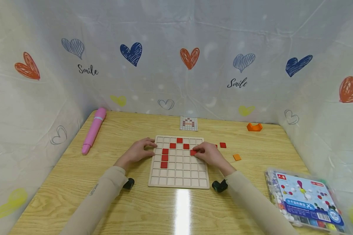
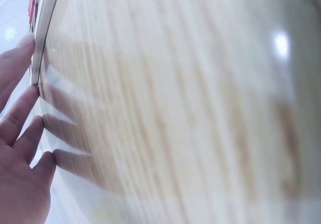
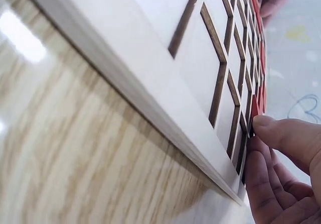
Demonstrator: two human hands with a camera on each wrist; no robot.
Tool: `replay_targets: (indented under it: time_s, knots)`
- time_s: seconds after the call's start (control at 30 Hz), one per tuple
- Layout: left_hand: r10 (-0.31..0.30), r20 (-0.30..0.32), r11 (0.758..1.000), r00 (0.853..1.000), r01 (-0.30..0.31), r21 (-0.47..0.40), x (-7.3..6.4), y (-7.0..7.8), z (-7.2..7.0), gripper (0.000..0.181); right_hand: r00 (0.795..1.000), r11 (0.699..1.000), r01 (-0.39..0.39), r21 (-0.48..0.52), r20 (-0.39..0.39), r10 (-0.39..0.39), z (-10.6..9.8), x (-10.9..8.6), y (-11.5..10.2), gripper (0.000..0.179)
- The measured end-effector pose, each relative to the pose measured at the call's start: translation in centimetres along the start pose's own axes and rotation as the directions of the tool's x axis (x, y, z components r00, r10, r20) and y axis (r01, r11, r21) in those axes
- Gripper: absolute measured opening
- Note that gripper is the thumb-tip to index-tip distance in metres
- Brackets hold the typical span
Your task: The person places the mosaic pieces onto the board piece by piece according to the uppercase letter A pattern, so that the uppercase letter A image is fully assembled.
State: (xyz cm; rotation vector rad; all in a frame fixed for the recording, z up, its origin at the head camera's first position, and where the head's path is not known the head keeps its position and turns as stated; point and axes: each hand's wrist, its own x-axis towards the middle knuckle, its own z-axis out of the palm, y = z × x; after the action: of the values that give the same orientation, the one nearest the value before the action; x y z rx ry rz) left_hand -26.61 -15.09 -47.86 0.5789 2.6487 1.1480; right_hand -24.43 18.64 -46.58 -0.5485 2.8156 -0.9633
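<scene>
A wooden grid board (image 1: 179, 182) lies on the table with several red square tiles (image 1: 164, 157) set in its cells. My right hand (image 1: 209, 154) is over the board's right side, thumb and fingertips pinching a red tile (image 1: 193, 152) at a cell. In the right wrist view, the thumb presses that tile (image 3: 255, 108), tilted at the cell's edge. At the board's left edge, my left hand (image 1: 137, 150) has its fingers spread and touches the rim. The left wrist view shows its fingers (image 2: 22, 111) along the board's side.
Right of the board lie a loose red tile (image 1: 223, 145), another partly hidden by my right hand, and an orange tile (image 1: 237, 157). A pattern card (image 1: 189, 124) lies behind the board. Around are a pink tube (image 1: 94, 130), an orange holder (image 1: 254, 127) and a boxed molecule kit (image 1: 307, 199).
</scene>
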Motion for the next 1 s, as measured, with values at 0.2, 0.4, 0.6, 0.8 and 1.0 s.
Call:
replay_targets:
  time_s: [0.2, 0.4, 0.6, 0.8, 1.0]
  knots:
    - [0.015, -0.005, 1.000, 1.000, -0.015, -0.003, -0.1, 0.0, 0.0, 0.031, 1.000, 1.000, 0.011, -0.021, -0.002, -0.011, 0.0, 0.1, -0.1, 0.024]
    - [0.013, -0.006, 1.000, 1.000, -0.013, -0.006, -0.2, 0.1, 0.0, 0.031, 1.000, 1.000, 0.018, -0.015, -0.006, -0.018, 0.1, 0.1, 0.0, 0.023]
    - [0.004, 0.000, 1.000, 1.000, -0.004, -0.007, 0.0, 0.1, 0.0, 0.032, 1.000, 1.000, 0.022, -0.008, -0.010, -0.022, 0.2, 0.1, 0.1, 0.023]
    - [0.003, 0.001, 1.000, 1.000, -0.003, -0.011, 0.0, 0.1, 0.0, 0.032, 1.000, 0.999, -0.017, 0.041, -0.020, 0.018, 0.1, -0.1, 0.1, 0.025]
    - [0.001, 0.005, 1.000, 1.000, -0.001, -0.008, -0.1, 0.1, 0.0, 0.032, 0.986, 0.976, -0.136, 0.171, -0.077, 0.150, -1.0, -0.7, 0.5, 0.027]
